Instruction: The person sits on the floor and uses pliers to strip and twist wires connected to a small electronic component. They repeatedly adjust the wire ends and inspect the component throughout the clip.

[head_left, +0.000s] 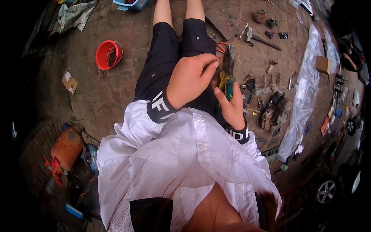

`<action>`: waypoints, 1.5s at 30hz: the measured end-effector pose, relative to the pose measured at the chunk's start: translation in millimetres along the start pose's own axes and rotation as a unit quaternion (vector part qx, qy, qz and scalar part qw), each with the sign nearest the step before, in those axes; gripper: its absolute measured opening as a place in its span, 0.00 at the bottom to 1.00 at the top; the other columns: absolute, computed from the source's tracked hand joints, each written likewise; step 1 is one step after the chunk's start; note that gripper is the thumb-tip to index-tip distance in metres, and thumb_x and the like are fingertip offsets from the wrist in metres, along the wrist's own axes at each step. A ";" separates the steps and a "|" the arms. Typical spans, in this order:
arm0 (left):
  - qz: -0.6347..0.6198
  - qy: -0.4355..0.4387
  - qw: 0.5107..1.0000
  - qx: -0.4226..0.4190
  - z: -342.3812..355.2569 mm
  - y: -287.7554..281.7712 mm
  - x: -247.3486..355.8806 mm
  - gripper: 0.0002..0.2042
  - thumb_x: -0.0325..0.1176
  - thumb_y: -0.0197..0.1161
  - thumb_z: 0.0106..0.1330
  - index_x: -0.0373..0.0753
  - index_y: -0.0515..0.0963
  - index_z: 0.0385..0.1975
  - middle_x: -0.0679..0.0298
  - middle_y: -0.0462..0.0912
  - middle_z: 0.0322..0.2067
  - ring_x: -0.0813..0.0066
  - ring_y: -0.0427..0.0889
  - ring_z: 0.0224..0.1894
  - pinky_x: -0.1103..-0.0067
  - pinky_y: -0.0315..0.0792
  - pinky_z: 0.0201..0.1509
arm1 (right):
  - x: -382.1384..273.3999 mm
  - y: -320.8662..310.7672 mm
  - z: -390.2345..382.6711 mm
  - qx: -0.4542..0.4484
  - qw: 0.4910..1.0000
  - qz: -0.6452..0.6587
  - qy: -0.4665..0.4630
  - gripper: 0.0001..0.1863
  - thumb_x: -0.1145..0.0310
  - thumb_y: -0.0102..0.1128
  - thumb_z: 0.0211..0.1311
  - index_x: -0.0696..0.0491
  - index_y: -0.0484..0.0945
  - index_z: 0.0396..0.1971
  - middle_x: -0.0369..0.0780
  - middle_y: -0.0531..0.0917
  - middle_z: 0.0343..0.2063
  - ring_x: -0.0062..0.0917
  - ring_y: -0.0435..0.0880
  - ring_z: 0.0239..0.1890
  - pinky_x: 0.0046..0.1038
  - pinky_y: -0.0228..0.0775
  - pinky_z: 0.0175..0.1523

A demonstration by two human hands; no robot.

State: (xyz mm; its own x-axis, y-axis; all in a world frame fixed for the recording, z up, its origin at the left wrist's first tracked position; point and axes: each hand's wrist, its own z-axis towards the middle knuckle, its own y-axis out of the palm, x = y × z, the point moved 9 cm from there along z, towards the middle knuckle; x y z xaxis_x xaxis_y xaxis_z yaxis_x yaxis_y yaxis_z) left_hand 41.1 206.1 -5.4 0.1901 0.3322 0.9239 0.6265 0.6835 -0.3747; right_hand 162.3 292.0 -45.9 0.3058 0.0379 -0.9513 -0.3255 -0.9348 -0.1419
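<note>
My right hand (232,110) is wrapped round the green-and-yellow handles of a pair of pliers (229,62), whose dark metal jaws point away from me. To the left of the jaws, my left hand (193,79) is closed, thumb against fingers in a pinch. What sits between those fingertips, if anything, is too small or hidden to make out. Both hands are above my lap, over dark shorts (158,62). Just beyond the pliers lies something with orange loops (221,48), partly covered by them.
A red bucket (101,56) with reddish-brown bits stands left on the brick floor. At right are a hammer (262,40), greasy metal parts (276,112), clear plastic sheeting (305,92) and a cardboard box (323,65). A rusty orange tank (66,149) is at lower left.
</note>
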 end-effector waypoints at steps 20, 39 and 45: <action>-0.053 0.047 0.997 -0.043 -20.8 21.1 -4.2 0.06 0.26 0.56 0.64 0.33 0.78 0.35 0.58 0.82 0.28 0.69 0.83 0.29 0.80 0.73 0.35 | 29.9 -75.0 31.8 0.202 0.903 0.378 0.030 0.12 0.76 0.54 0.63 0.60 0.69 0.45 0.36 0.74 0.35 0.17 0.70 0.31 0.20 0.62 0.33; -0.018 0.048 0.991 -0.127 -9.6 30.1 -14.5 0.07 0.28 0.53 0.66 0.33 0.78 0.34 0.58 0.82 0.29 0.66 0.80 0.29 0.78 0.73 0.37 | 9.0 -50.8 36.3 0.170 0.900 0.402 0.006 0.13 0.77 0.57 0.62 0.59 0.70 0.46 0.39 0.77 0.34 0.23 0.75 0.34 0.28 0.70 0.42; -0.045 0.028 0.990 -0.128 -10.6 21.1 -21.7 0.09 0.29 0.52 0.69 0.33 0.78 0.32 0.66 0.72 0.17 0.81 0.68 0.18 0.82 0.64 0.24 | 17.7 -89.1 36.2 0.212 0.863 0.457 -0.038 0.13 0.77 0.56 0.62 0.58 0.69 0.45 0.39 0.75 0.35 0.23 0.75 0.35 0.28 0.69 0.44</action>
State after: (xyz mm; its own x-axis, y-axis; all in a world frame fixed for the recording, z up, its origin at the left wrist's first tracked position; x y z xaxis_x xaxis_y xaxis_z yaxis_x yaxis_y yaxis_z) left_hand 58.2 206.5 -32.6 0.1626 0.2354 0.9582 0.8120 0.5198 -0.2655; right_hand 164.3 388.8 -60.0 -0.3056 -0.6086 -0.7323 -0.7034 -0.3740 0.6044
